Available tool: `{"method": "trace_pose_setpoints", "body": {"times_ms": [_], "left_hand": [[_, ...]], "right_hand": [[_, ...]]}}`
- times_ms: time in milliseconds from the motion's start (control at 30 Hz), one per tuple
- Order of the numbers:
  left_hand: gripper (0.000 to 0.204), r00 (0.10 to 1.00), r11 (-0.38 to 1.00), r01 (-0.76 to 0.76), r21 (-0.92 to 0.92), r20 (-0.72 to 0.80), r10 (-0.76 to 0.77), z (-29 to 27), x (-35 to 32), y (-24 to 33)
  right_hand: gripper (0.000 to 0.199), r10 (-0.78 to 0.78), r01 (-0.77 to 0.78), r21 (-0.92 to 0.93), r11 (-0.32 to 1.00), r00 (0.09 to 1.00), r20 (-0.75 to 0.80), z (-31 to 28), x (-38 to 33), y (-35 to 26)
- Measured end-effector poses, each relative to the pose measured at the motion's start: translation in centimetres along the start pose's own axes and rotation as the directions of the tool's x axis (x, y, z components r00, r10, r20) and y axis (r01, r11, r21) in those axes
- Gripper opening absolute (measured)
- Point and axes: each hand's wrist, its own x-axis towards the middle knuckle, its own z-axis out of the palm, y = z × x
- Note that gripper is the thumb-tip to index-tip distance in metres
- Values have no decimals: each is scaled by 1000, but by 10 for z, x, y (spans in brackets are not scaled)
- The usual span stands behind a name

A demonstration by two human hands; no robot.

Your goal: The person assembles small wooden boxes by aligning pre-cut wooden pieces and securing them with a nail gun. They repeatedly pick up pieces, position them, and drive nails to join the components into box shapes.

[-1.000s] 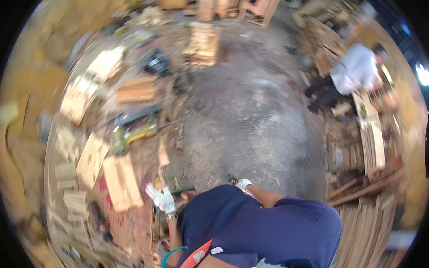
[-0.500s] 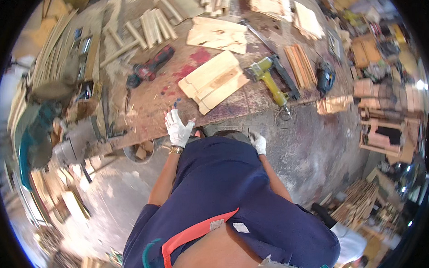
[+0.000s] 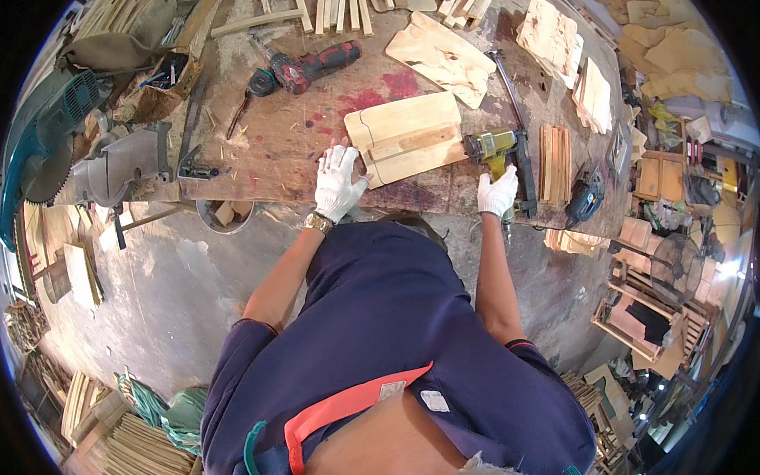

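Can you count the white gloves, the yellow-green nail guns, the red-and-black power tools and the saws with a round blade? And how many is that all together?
White gloves: 2
Yellow-green nail gun: 1
Red-and-black power tool: 1
Saw with a round blade: 1
Total: 5

the right hand (image 3: pixel 498 193) hides part of the yellow power tool (image 3: pixel 494 144).

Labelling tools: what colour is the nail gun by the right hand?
The nail gun is yellow-green and black (head view).
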Motion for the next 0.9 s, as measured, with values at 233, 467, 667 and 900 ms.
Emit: {"method": "trace_pose_setpoints", "body": {"times_ms": [233,467,667,900], "left_hand": [[60,1000,999,21,39,-8,-21,28,17,36],[49,990,989,126,79,-79,-119,51,31,47],[39,998,1000,-8,-19,59,9,36,54,23],[39,985,1000,-19,8,173,17,46,93,28]], "right_hand": [[88,-6,39,-117,992,963,270,22,27,30],[94,-101,54,172,984,956,277,24,36,51],[91,80,-128,130,983,944,319,18,66,54],[81,-21,-26,246,969,982,187,19,81,65]]}}
